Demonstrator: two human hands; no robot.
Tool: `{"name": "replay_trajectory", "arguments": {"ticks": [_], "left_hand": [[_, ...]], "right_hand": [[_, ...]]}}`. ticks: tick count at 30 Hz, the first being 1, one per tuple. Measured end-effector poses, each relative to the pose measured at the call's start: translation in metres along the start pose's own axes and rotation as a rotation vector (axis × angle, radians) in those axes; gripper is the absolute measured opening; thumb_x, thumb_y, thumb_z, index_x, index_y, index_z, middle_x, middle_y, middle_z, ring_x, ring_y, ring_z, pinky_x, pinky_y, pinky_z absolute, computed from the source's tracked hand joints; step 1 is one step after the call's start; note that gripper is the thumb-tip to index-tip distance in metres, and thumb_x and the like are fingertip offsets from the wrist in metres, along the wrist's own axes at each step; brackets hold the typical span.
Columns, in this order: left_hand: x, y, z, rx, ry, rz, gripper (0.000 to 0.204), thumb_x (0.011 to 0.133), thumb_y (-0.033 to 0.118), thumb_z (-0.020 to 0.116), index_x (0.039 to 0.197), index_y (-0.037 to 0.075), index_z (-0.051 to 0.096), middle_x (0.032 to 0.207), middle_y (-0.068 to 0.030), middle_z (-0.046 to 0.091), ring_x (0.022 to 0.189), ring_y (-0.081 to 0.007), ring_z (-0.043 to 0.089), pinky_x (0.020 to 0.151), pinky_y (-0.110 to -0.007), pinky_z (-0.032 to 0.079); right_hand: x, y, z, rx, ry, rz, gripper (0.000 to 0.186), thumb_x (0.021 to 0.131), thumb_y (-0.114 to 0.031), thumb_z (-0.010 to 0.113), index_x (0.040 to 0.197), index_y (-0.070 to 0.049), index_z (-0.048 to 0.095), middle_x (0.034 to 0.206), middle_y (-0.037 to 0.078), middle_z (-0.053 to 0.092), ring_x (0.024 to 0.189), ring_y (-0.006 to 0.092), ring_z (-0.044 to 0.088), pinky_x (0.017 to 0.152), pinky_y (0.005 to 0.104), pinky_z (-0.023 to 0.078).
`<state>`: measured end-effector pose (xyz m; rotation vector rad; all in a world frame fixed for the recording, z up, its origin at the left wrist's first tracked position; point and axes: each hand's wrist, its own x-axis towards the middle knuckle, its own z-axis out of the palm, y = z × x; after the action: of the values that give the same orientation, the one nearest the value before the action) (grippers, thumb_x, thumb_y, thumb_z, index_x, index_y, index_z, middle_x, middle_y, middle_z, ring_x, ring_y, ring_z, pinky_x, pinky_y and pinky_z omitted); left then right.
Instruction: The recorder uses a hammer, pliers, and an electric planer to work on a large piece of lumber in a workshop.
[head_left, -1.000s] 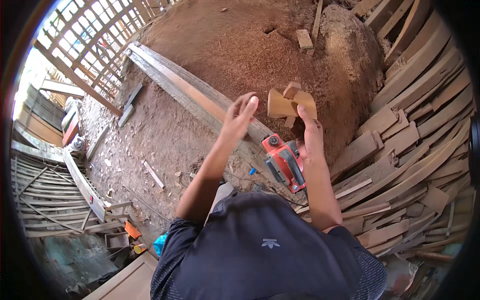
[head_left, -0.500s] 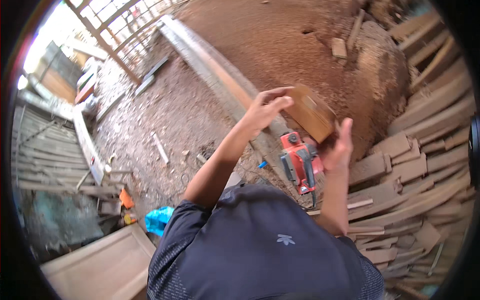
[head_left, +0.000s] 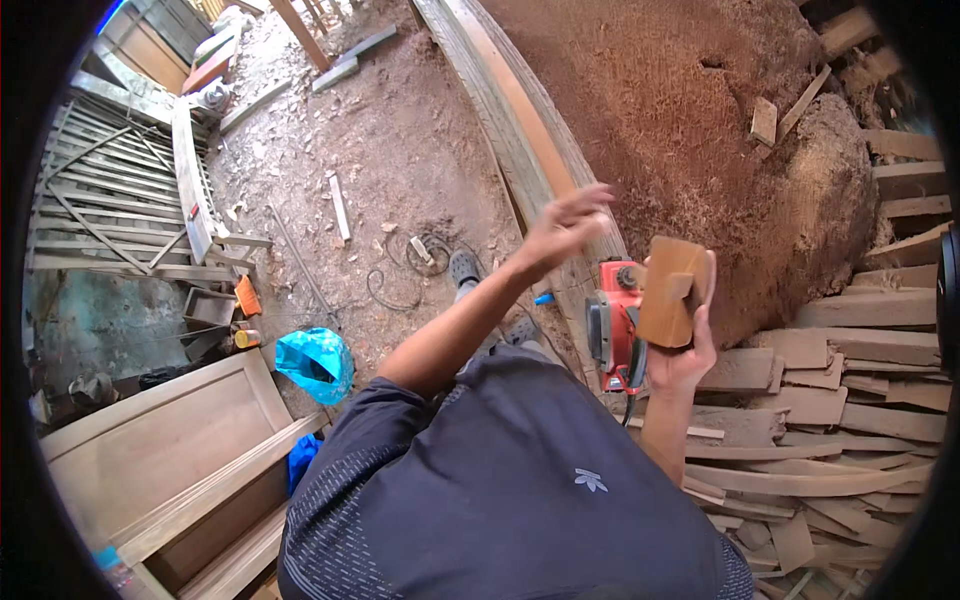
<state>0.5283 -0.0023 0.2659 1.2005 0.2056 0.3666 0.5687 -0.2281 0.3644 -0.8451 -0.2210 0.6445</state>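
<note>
In my right hand (head_left: 684, 358) is a brown wooden block (head_left: 668, 312) with a lighter notched patch on its face. My fingers wrap around its right side and lower end. A red electric planer (head_left: 622, 318) rests just left of the block, on the near end of a long timber bench (head_left: 470, 75). Above the planer, my left hand (head_left: 570, 228) is in the air over the bench, empty, its fingers stretched out and slightly blurred. A narrow reddish-brown board (head_left: 515, 100) runs along the bench.
Stacked wood offcuts (head_left: 850, 400) crowd the right side, below a sawdust mound (head_left: 700, 150). To the left are a cyan plastic bag (head_left: 318, 362), a framed wooden panel (head_left: 170, 430) and an orange brush-like thing (head_left: 248, 296). A dark cable (head_left: 380, 290) loops on the littered ground.
My left hand has let go of the wooden block and moved away from it. The block is now in my right hand alone, turned more upright. The view has shifted toward the left.
</note>
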Motion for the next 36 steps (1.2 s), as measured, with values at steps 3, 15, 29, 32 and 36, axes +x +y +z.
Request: {"name": "replay_trajectory", "arguments": {"ticks": [3,15,29,32,36], "left_hand": [[-0.016,-0.035,-0.012,0.197,0.466,-0.04,0.039,0.096,0.018,0.073,0.13,0.003,0.063,0.115,-0.0082,0.072,0.105,-0.0168,0.068,0.09,-0.031,0.055],[-0.038,-0.084,0.107,0.664,-0.461,0.383,0.046,0.073,0.038,0.087,0.096,0.003,0.068,0.105,-0.0152,0.067,0.103,-0.0334,0.062,0.097,-0.044,0.047],[-0.048,-0.109,0.156,0.557,-0.444,0.454,0.019,0.065,0.017,0.074,0.061,0.005,0.061,0.063,-0.0134,0.059,0.066,-0.0344,0.063,0.074,-0.044,0.052],[-0.048,-0.101,0.152,0.618,-0.514,0.353,0.018,0.067,0.021,0.074,0.069,0.005,0.067,0.073,-0.0133,0.065,0.076,-0.034,0.065,0.077,-0.044,0.052],[-0.043,-0.087,0.126,0.526,-0.424,0.521,0.029,0.075,0.034,0.081,0.092,0.011,0.072,0.095,-0.0118,0.068,0.095,-0.0347,0.065,0.09,-0.045,0.049]], "right_hand": [[0.008,-0.02,-0.014,-0.052,0.086,-0.065,0.08,0.099,-0.037,0.06,0.164,-0.016,0.02,0.156,0.015,0.04,0.138,0.0404,0.049,0.103,0.0496,0.052],[-0.075,-0.07,-0.124,-0.079,0.596,-0.429,0.064,0.105,-0.031,0.054,0.16,-0.009,0.031,0.156,0.023,0.044,0.141,0.0433,0.046,0.103,0.0529,0.049],[-0.137,-0.058,-0.138,-0.068,0.716,-0.476,0.066,0.105,-0.032,0.054,0.161,-0.008,0.029,0.159,0.018,0.041,0.143,0.0409,0.043,0.107,0.0524,0.046],[-0.1,-0.06,-0.123,-0.058,0.555,-0.401,0.068,0.105,-0.035,0.053,0.161,-0.006,0.027,0.16,0.022,0.038,0.144,0.0421,0.042,0.107,0.0515,0.047],[-0.034,-0.052,-0.093,-0.194,0.39,-0.267,0.072,0.103,-0.037,0.056,0.162,-0.01,0.025,0.157,0.02,0.042,0.138,0.0416,0.049,0.1,0.0482,0.052]]}}
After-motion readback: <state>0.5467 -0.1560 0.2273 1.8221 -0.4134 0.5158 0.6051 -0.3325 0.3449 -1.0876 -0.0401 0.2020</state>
